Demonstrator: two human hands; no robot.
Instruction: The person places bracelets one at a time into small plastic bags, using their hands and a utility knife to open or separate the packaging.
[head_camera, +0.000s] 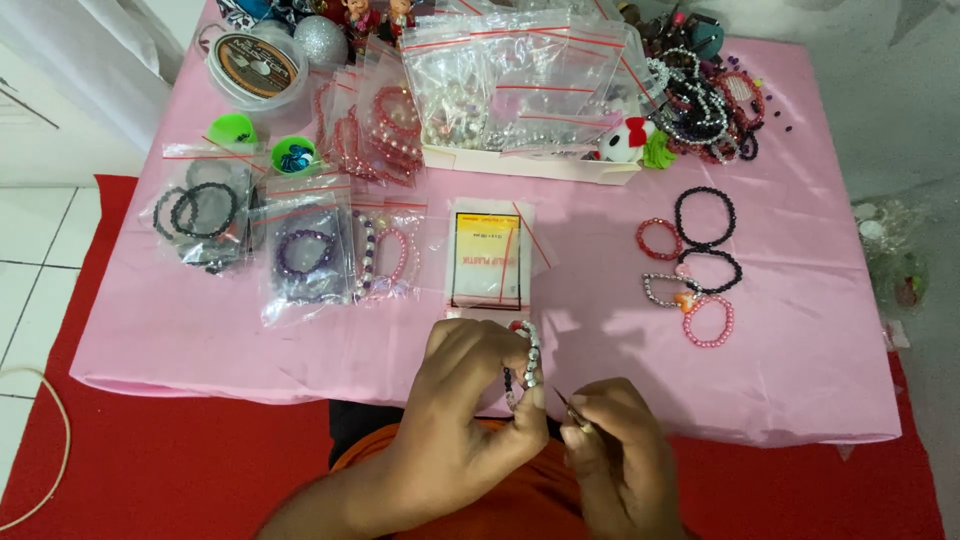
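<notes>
While my left hand (470, 385) pinches the loop of white and dark round beads (524, 362) upright between closed fingertips, the loop's long axis runs vertically; just right of it, my right hand (615, 440) grips a thin pointed metal tool (572, 410), tip toward the beads.

Probably a home craft corner: a low table under a pink cloth (200, 330), bagged bead bracelets (300, 255) at ten o'clock, white floor tiles (30, 290).
</notes>
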